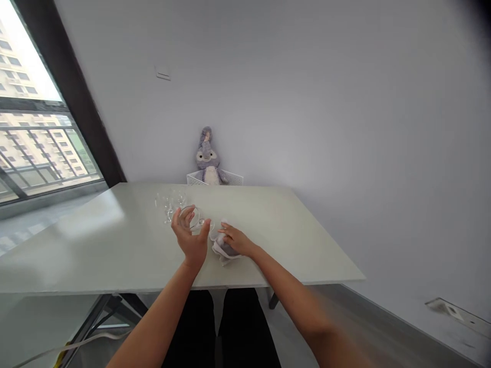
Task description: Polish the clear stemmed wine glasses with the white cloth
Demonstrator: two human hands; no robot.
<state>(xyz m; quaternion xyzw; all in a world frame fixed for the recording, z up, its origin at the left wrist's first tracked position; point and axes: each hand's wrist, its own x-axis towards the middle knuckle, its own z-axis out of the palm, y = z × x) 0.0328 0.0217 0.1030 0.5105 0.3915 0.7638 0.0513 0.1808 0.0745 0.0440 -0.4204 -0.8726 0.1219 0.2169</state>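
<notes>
My left hand (192, 235) is curved around the bowl of a clear stemmed glass (196, 219), which is tilted with its stem and foot pointing right. Beneath my right hand (235, 239) lies a crumpled pale cloth (226, 253) near the table's front edge. The fingers of my right hand touch the cloth, and whether they pinch it is hard to see. Just behind my left hand, several clear glasses (169, 207) stand close together on the table.
The pale table (284, 230) reaches back to a grey wall. A grey rabbit plush (207, 158) sits in a white basket (237, 180) by the wall. A window (42, 107) is at left, a cable (92, 338) below.
</notes>
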